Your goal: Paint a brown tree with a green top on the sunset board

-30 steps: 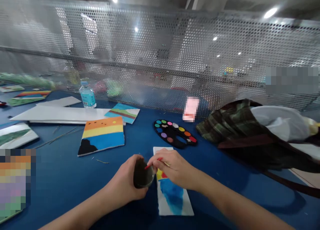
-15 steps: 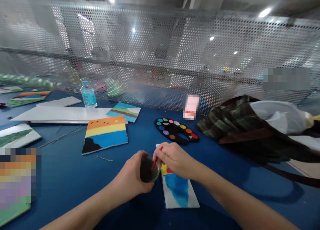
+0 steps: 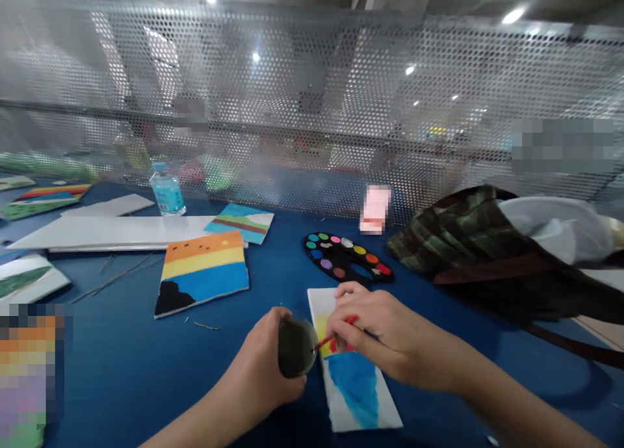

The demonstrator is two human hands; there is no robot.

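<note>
My left hand is wrapped round a clear cup of dark, murky water, tilted a little towards me. In my right hand is a thin red paintbrush, pinched between the fingers. Its tip is at the cup's right rim; whether it touches the rim I cannot tell. Under the right hand lies a white painting sheet with a blue patch, and with yellow and red above it. Just beyond the hand sits a black palette with round pans of several colours.
Left of the cup lies a sunset sea painting, and behind it a landscape painting and white boards. A water bottle stands near the perforated metal screen. A plaid bag rests at the right.
My right hand has moved right and nearer to me, drawing the brush from inside the cup to its right rim. The left hand still holds the cup.
</note>
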